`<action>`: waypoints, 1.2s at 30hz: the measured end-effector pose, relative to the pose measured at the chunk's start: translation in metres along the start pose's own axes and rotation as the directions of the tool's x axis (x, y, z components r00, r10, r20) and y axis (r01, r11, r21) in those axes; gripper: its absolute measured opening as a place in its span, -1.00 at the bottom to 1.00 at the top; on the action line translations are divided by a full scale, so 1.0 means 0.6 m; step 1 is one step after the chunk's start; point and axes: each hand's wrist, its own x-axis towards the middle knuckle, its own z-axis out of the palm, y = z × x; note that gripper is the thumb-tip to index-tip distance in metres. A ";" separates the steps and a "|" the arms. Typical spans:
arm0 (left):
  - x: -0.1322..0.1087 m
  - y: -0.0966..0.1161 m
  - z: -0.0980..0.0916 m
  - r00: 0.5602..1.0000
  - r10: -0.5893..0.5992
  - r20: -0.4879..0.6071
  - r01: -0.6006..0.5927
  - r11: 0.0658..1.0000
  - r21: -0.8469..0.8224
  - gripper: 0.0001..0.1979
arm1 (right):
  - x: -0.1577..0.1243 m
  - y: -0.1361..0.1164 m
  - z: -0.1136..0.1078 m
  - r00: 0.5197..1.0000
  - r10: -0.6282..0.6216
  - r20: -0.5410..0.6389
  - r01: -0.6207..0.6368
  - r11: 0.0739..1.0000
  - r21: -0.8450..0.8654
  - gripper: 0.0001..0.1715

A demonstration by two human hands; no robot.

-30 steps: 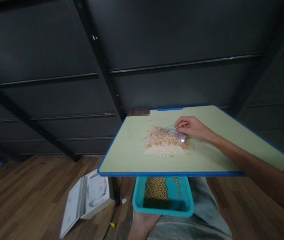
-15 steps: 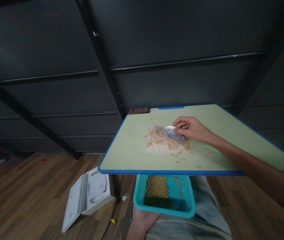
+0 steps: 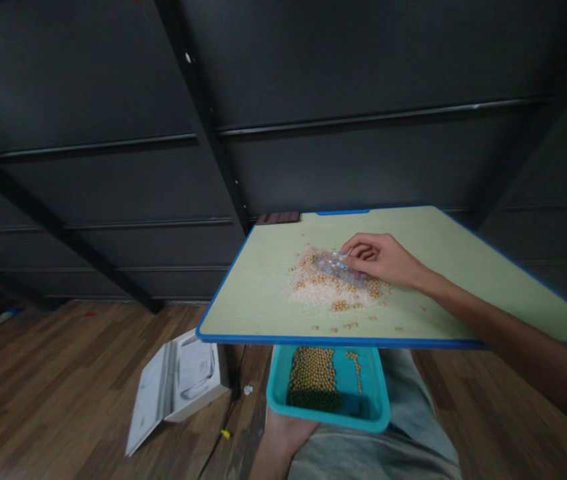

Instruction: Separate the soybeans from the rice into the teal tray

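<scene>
My right hand (image 3: 376, 259) is over the pale tabletop (image 3: 243, 293), its fingers pinched on a shiny, see-through plastic piece (image 3: 333, 265) whose exact kind I cannot make out. The plastic lies tilted against a pile of white rice (image 3: 313, 295) mixed with yellow beans (image 3: 340, 306). Several beans have strayed toward the near edge. Below that edge, my left hand (image 3: 288, 433) holds a turquoise tray (image 3: 328, 421) from underneath, its fingers hidden. Yellow beans (image 3: 313, 373) fill the tray's left part, and a few lie in a line on the right.
A blue rim borders the tabletop. At its far left corner lies a dark brown flat object (image 3: 278, 218). An opened white box (image 3: 196, 373) stands on the wooden floor, with a black cable (image 3: 218, 440) beside it. A dark panelled wall (image 3: 353, 160) rises behind the table.
The plastic piece has tipped, so its bright oval face no longer shows. More beans now lie at the pile's near side and toward the table edge. My left hand and tray stay nearly still.
</scene>
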 end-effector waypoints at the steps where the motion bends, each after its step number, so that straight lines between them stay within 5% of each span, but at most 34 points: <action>1: 0.001 0.000 0.000 1.000 -0.001 0.011 0.001 1.000 -0.005 -0.61 | -0.001 -0.001 0.001 1.000 -0.014 0.004 0.014 1.000 -0.013 -0.83; 15: -0.001 -0.001 0.024 1.000 0.001 0.029 -0.002 0.999 0.046 -0.58 | -0.017 -0.010 0.014 0.965 -0.164 0.203 0.199 0.965 -0.168 -0.68; 36: 0.004 0.000 -0.008 1.000 -0.017 0.020 0.018 0.999 -0.033 -0.50 | -0.022 -0.018 0.023 0.932 -0.218 0.291 0.277 0.943 -0.182 -0.67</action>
